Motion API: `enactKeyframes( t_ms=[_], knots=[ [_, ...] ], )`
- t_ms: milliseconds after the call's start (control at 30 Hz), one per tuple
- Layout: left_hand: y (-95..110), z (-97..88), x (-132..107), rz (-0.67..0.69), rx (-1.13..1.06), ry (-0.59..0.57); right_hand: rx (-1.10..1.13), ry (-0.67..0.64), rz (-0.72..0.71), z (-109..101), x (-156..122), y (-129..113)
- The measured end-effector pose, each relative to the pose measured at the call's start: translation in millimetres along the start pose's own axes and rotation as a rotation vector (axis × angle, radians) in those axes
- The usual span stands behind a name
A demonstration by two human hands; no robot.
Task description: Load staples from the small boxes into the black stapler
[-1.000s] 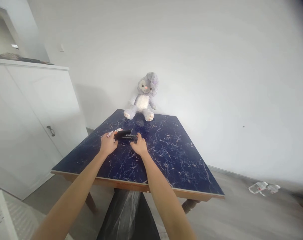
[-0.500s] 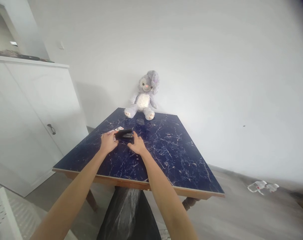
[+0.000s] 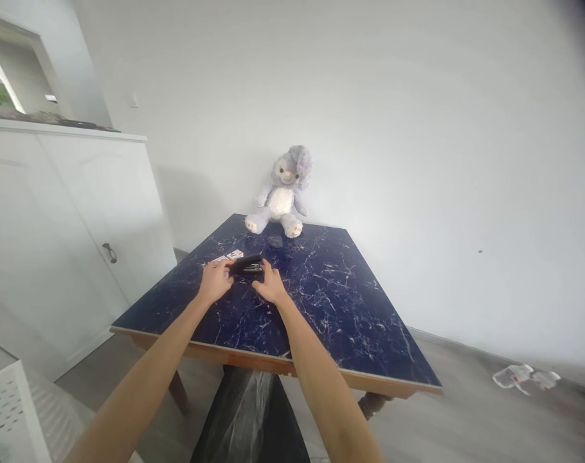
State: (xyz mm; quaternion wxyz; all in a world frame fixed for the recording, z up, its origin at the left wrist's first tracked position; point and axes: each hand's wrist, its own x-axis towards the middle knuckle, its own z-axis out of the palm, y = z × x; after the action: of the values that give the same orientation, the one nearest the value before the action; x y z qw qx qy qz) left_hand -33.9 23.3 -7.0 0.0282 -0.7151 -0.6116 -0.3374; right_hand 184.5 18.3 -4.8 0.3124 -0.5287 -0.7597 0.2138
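Note:
Both my arms reach out over a dark blue marble-patterned table [image 3: 331, 302]. A small flat black object [image 3: 247, 264], like a wallet or case, sits between my hands. My left hand [image 3: 215, 281] grips its left end with curled fingers. Its right end is held by my right hand [image 3: 271, 284], fingers curled over it. Just behind the black object lie a couple of small white cards [image 3: 229, 256] with red marks.
A grey and white plush rabbit [image 3: 283, 193] sits at the table's far edge against the white wall. A white cabinet [image 3: 71, 218] stands to the left. A black bag [image 3: 249, 418] is under the near table edge. Crumpled plastic [image 3: 524, 376] lies on the floor, right.
My hands have drawn closer together and the black object looks more compact and closed than a second ago. The camera has shifted slightly.

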Motion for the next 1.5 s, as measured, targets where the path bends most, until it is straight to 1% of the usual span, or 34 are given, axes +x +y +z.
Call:
enactKeyframes(
  t_ms=[100, 167, 200, 267, 333, 400, 433, 500, 567, 633, 700, 733, 767, 833, 867, 900, 967, 1067, 1133, 1200, 1300, 1333, 1367, 1400, 1500],
  knots=[
    [5, 0.0, -1, 0.041, -0.05, -0.039, -0.023, 0.039, -0.002, 4, 2, 3],
    [8, -2.0, -2, 0.079, -0.064, -0.04, -0.056, 0.114, -0.014, 7, 4, 6],
    [9, -3.7, -3, 0.075, -0.063, -0.013, -0.073, 0.164, -0.004, 7, 4, 7],
    [9, -8.0, -5, -0.009, -0.042, 0.086, -0.092, 0.256, 0.056, 8, 3, 8],
    [7, -11.8, -8, -0.157, 0.022, 0.177, -0.099, 0.289, 0.113, 8, 3, 9],
    [6, -13.4, -10, -0.258, 0.108, 0.192, -0.122, 0.249, 0.109, 10, 3, 9],
    [6, -13.3, -12, -0.272, 0.142, 0.177, -0.142, 0.215, 0.087, 11, 4, 8],
    [8, -12.1, -13, -0.231, 0.156, 0.138, -0.19, 0.142, 0.037, 14, 7, 7],
    [11, -11.4, -13, -0.163, 0.115, 0.12, -0.222, 0.08, -0.004, 18, 12, 6],
    [10, -12.7, -12, -0.151, 0.084, 0.151, -0.231, 0.04, -0.027, 19, 15, 5],
    [5, -15.1, -10, -0.189, 0.094, 0.214, -0.23, 0.039, -0.045, 17, 15, 3],
    [1, -16.0, -9, -0.22, 0.106, 0.226, -0.229, 0.052, -0.054, 16, 14, 2],
    [-4, -16.4, -7, -0.253, 0.111, 0.214, -0.227, 0.07, -0.063, 15, 13, 1],
    [-14, -15.3, -3, -0.323, 0.074, 0.151, -0.215, 0.111, -0.065, 12, 9, 0],
    [-19, -14.1, -1, -0.362, 0.032, 0.136, -0.202, 0.129, -0.055, 10, 8, 0],
    [-23, -12.8, 0, -0.4, -0.012, 0.145, -0.186, 0.143, -0.039, 9, 7, 1],
    [-27, -10.9, 1, -0.446, -0.076, 0.233, -0.151, 0.167, 0.0, 7, 7, 2],
    [-28, -11.5, 0, -0.463, -0.08, 0.386, -0.122, 0.187, 0.027, 6, 7, 4],
    [-27, -13.5, -2, -0.465, -0.045, 0.423, -0.124, 0.187, 0.019, 6, 6, 4],
    [-27, -15.4, -2, -0.492, 0.001, 0.389, -0.135, 0.179, 0.006, 6, 4, 4],
    [-28, -16.5, -2, -0.581, 0.05, 0.328, -0.156, 0.164, -0.004, 7, 2, 3],
    [-27, -16.2, -1, -0.589, 0.057, 0.308, -0.165, 0.161, -0.003, 7, 2, 2],
    [-25, -15.6, -1, -0.57, 0.062, 0.282, -0.175, 0.155, -0.001, 7, 2, 2],
    [-23, -14.9, 0, -0.522, 0.073, 0.25, -0.184, 0.151, 0.002, 7, 1, 1],
    [-10, -12.0, -1, -0.289, 0.101, 0.134, -0.189, 0.114, -0.01, 9, 0, -1]
  ],
)
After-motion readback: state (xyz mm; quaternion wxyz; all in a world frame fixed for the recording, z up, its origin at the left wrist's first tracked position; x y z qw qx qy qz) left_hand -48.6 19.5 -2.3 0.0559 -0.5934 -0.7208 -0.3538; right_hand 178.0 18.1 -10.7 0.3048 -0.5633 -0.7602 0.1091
